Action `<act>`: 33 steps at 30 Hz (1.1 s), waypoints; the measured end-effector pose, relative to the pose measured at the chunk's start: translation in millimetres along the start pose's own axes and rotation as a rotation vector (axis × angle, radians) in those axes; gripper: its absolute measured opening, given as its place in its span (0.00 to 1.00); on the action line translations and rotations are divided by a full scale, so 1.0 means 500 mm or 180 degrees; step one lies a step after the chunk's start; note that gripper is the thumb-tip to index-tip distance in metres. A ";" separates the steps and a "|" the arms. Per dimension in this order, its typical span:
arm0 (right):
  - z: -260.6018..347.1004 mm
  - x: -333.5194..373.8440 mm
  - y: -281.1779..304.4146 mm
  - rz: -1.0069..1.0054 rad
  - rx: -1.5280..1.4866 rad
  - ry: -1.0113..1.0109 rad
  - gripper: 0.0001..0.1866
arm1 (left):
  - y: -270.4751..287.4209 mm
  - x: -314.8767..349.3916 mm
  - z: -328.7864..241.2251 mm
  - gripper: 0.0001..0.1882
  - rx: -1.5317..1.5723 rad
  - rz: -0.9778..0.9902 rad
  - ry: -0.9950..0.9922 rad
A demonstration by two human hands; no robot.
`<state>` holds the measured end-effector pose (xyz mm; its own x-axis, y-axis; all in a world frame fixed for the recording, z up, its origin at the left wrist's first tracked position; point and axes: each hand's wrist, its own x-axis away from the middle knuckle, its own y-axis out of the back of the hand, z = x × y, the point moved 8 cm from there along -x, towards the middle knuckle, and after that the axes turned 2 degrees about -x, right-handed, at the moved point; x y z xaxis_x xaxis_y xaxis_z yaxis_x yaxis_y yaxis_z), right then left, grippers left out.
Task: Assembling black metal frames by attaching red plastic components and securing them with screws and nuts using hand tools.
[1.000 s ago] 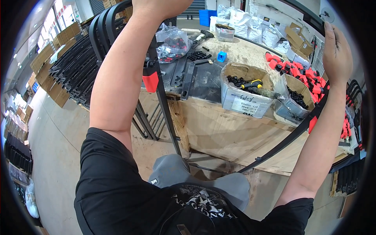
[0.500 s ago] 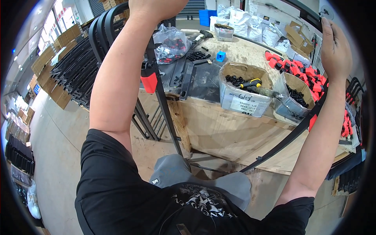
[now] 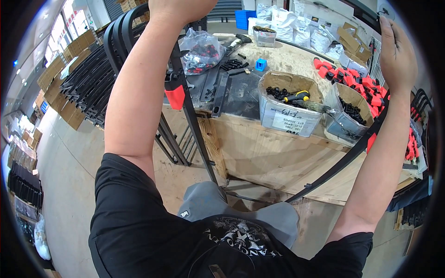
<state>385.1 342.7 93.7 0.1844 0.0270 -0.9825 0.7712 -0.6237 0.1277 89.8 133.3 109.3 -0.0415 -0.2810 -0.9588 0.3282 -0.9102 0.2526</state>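
A black metal frame with long curved legs stands between me and the workbench. My left hand (image 3: 183,9) is raised to its upper left, the fingers cut off by the picture's top edge or hidden. At the upper right corner of the frame, my right hand (image 3: 397,55) is closed around the black tube, thumb up along it. One straight frame leg (image 3: 197,132) runs down beside my left forearm and carries a red plastic piece (image 3: 175,97). The curved right leg (image 3: 331,173) passes inside my right forearm, with another bit of red partly hidden there.
On the wooden workbench (image 3: 259,148) stand a box of black fittings (image 3: 287,113) with a yellow-black screwdriver on top, a second box (image 3: 340,123), a bag of red and black parts (image 3: 201,51), a blue block (image 3: 261,65) and many red pieces (image 3: 357,81). Black frames (image 3: 88,83) are stacked at left.
My left hand sits very slightly further left and higher in the picture. The right hand stays at the frame's corner, and the frame has hardly moved.
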 end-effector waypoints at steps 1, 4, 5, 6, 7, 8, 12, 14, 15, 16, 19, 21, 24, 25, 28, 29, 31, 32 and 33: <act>0.000 -0.001 0.000 -0.0002 -0.0008 0.0006 0.23 | 0.000 0.000 0.000 0.32 0.0000 0.0001 0.0003; 0.002 0.000 0.000 -0.0011 -0.0038 0.0028 0.23 | 0.002 0.000 0.001 0.32 0.0030 -0.0045 -0.0022; 0.003 0.001 -0.001 -0.0016 -0.0051 0.0036 0.23 | 0.003 0.000 0.001 0.32 0.0049 -0.0048 -0.0037; 0.003 0.002 -0.002 -0.0016 -0.0058 0.0039 0.23 | 0.003 0.000 0.001 0.32 0.0067 -0.0052 -0.0053; 0.003 0.001 0.000 -0.0013 -0.0052 0.0043 0.23 | 0.003 0.001 0.000 0.32 0.0073 -0.0058 -0.0049; 0.003 0.000 0.002 -0.0011 -0.0047 0.0046 0.23 | 0.003 0.001 -0.001 0.32 0.0106 -0.0061 -0.0024; 0.004 0.000 0.001 0.0006 -0.0054 0.0039 0.23 | 0.002 0.002 0.001 0.32 0.0182 -0.0052 0.0011; 0.005 -0.001 0.000 0.0017 -0.0058 0.0031 0.23 | 0.004 0.001 0.001 0.32 0.0161 -0.0047 0.0001; 0.005 -0.001 0.000 0.0022 -0.0060 0.0026 0.23 | 0.004 0.001 0.000 0.32 0.0140 -0.0043 -0.0009; 0.005 -0.001 0.000 0.0024 -0.0061 0.0023 0.23 | 0.004 0.001 0.000 0.32 0.0140 -0.0044 -0.0010; 0.005 -0.002 0.002 0.0031 -0.0063 0.0014 0.23 | 0.002 0.001 0.002 0.32 0.0070 -0.0002 0.0055; 0.005 -0.002 0.003 0.0036 -0.0061 0.0010 0.23 | 0.001 0.001 0.001 0.33 0.0036 0.0008 0.0042; 0.006 -0.002 0.003 0.0037 -0.0077 0.0004 0.23 | 0.002 0.001 0.002 0.33 0.0053 -0.0009 0.0024; 0.006 -0.002 0.003 0.0038 -0.0075 0.0005 0.23 | 0.003 0.001 0.002 0.33 0.0055 -0.0013 0.0025; 0.008 0.000 0.002 0.0033 -0.0079 0.0008 0.23 | 0.003 0.001 0.000 0.32 0.0105 0.0017 0.0033; 0.009 0.001 0.002 0.0029 -0.0087 0.0006 0.23 | 0.003 0.002 0.001 0.32 0.0099 0.0015 0.0031; 0.012 0.002 0.001 0.0025 -0.0110 -0.0003 0.23 | 0.004 0.002 0.002 0.32 0.0090 0.0014 0.0028; 0.013 0.002 0.002 0.0023 -0.0123 -0.0010 0.23 | 0.004 0.002 0.003 0.31 0.0075 0.0015 0.0024; 0.015 0.001 0.003 0.0022 -0.0133 -0.0018 0.23 | 0.005 0.002 0.004 0.31 0.0063 0.0016 0.0018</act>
<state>381.7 336.2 92.4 0.1865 0.0182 -0.9823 0.7947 -0.5906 0.1400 88.9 130.3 109.3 -0.0345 -0.2840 -0.9582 0.3097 -0.9146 0.2600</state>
